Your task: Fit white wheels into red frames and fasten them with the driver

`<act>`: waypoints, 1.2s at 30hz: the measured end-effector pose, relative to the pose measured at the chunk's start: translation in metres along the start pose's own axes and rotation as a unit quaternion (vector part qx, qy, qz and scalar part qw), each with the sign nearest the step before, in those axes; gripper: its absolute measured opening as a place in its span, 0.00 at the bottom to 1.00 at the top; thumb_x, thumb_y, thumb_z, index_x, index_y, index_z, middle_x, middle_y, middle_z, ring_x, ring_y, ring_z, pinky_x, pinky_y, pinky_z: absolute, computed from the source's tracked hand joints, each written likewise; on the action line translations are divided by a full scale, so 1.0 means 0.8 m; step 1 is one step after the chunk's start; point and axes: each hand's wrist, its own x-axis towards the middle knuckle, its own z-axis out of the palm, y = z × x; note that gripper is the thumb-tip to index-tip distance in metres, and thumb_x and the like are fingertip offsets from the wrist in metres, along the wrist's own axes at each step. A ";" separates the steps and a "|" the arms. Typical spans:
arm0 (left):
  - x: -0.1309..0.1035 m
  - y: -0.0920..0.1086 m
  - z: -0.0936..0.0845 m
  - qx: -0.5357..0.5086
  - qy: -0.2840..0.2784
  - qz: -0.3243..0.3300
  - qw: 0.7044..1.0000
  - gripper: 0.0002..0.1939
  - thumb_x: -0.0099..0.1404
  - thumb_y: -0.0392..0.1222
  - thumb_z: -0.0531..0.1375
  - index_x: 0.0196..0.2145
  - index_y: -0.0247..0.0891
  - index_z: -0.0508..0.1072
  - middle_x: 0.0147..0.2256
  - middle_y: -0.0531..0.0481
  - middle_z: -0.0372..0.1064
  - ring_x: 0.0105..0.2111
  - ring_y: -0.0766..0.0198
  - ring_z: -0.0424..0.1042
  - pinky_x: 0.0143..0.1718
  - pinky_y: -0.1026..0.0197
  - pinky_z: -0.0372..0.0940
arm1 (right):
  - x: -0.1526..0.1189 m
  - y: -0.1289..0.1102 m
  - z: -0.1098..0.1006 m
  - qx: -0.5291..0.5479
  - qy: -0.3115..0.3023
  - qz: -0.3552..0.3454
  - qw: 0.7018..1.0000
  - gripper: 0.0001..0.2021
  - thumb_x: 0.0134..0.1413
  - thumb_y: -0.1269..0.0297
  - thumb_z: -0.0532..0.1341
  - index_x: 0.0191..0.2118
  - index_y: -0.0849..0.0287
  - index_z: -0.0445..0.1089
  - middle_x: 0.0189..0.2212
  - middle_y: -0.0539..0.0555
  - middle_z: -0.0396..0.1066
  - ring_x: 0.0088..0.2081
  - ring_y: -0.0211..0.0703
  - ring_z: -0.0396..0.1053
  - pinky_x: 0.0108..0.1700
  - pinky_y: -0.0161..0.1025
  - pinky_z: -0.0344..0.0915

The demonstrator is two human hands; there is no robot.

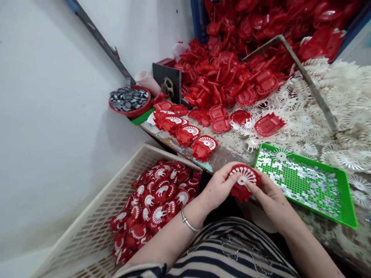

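Directly above the striped lap [226, 247], near the edge of the table [223, 153], a red piece [240, 193] is held face up, a white fan [245, 178] lying on its rounded end. The left hand [218, 186] grips one side, thumb on the face; the right hand [271, 197] takes the other, thumb tip down by the fan's hub — so both pinch the piece, though the fingers underneath are hidden and I cannot tell how they are spread. To do this well, back the piece firmly from beneath and press evenly close to the hub, since the thin spokes would probably bend under a sideways push. The red piece looks like smooth plastic, the fan flat and matt, spoked like half a wheel. Just to the right, a shallow green tray [349, 204] with a perforated floor holds small, shiny bits [321, 195]. Beyond lie loose white fans [339, 100] and a glossy heap of red parts [227, 83]; to the left, a slatted pale crate [84, 216] holds many fan-topped pieces [158, 214].
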 end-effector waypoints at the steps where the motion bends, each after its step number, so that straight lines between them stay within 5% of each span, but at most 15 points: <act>1: 0.005 0.004 -0.010 0.019 0.032 0.014 0.999 0.14 0.65 0.44 0.59 0.47 0.39 0.74 0.46 0.47 0.76 0.48 0.58 0.73 0.53 0.57 0.65 | 0.002 0.001 0.002 -0.015 -0.016 -0.006 1.000 0.21 0.59 0.49 0.62 0.54 0.53 0.66 0.49 0.56 0.74 0.48 0.46 0.74 0.50 0.44 0.73; 4: 0.032 0.018 -0.054 0.107 0.153 0.058 0.981 0.16 0.63 0.44 0.60 0.48 0.37 0.74 0.47 0.46 0.76 0.48 0.58 0.73 0.54 0.57 0.65 | 0.012 0.002 0.013 -0.150 -0.059 -0.066 0.985 0.18 0.66 0.54 0.55 0.57 0.54 0.64 0.49 0.58 0.73 0.48 0.44 0.74 0.49 0.43 0.73; 7: 0.067 0.032 -0.101 0.214 0.214 0.083 0.950 0.21 0.61 0.44 0.59 0.51 0.34 0.71 0.45 0.43 0.76 0.43 0.57 0.75 0.48 0.56 0.68 | 0.041 0.004 0.036 -0.319 -0.111 -0.156 0.928 0.12 0.66 0.63 0.55 0.51 0.56 0.71 0.47 0.57 0.74 0.49 0.43 0.73 0.53 0.44 0.70; 11: 0.107 0.038 -0.141 0.410 0.225 0.063 0.881 0.19 0.62 0.42 0.56 0.49 0.35 0.73 0.46 0.43 0.77 0.45 0.56 0.75 0.51 0.54 0.67 | 0.103 0.014 0.079 -0.402 -0.130 -0.182 0.888 0.07 0.61 0.69 0.61 0.41 0.57 0.76 0.46 0.56 0.74 0.49 0.46 0.71 0.56 0.47 0.66; 16: 0.138 0.033 -0.162 0.479 0.235 0.059 0.843 0.17 0.59 0.41 0.56 0.43 0.37 0.78 0.44 0.40 0.78 0.48 0.49 0.74 0.55 0.50 0.64 | 0.156 0.012 0.107 -0.487 -0.104 -0.186 0.847 0.07 0.61 0.71 0.61 0.41 0.58 0.76 0.45 0.56 0.75 0.49 0.47 0.71 0.54 0.45 0.67; 20: 0.149 0.028 -0.175 0.516 0.248 0.066 0.817 0.16 0.57 0.44 0.58 0.40 0.38 0.80 0.42 0.39 0.79 0.49 0.44 0.73 0.57 0.46 0.61 | 0.165 -0.023 0.067 -0.550 -0.076 -0.197 0.808 0.06 0.60 0.67 0.62 0.40 0.55 0.77 0.43 0.53 0.76 0.46 0.44 0.72 0.53 0.42 0.68; 27: 0.151 0.022 -0.184 0.525 0.260 0.072 0.807 0.19 0.62 0.49 0.54 0.40 0.38 0.80 0.43 0.39 0.79 0.49 0.46 0.73 0.55 0.48 0.62 | 0.195 -0.074 -0.082 -0.680 0.101 -0.149 0.711 0.29 0.47 0.83 0.57 0.57 0.65 0.67 0.62 0.67 0.60 0.64 0.66 0.53 0.62 0.71 0.50; 32: 0.147 0.026 -0.178 0.528 0.266 0.088 0.802 0.18 0.63 0.48 0.54 0.40 0.37 0.79 0.43 0.38 0.78 0.49 0.47 0.73 0.56 0.48 0.61 | 0.203 -0.069 -0.105 -0.711 0.110 -0.162 0.676 0.22 0.51 0.80 0.55 0.53 0.64 0.70 0.57 0.64 0.67 0.63 0.61 0.57 0.66 0.70 0.40; 36: 0.122 0.043 -0.158 0.497 0.302 0.166 0.796 0.16 0.65 0.46 0.55 0.41 0.35 0.77 0.45 0.38 0.77 0.50 0.50 0.72 0.57 0.48 0.62 | 0.202 -0.090 -0.111 -0.693 0.157 -0.181 0.679 0.17 0.57 0.77 0.52 0.47 0.61 0.73 0.49 0.61 0.73 0.57 0.59 0.64 0.64 0.67 0.46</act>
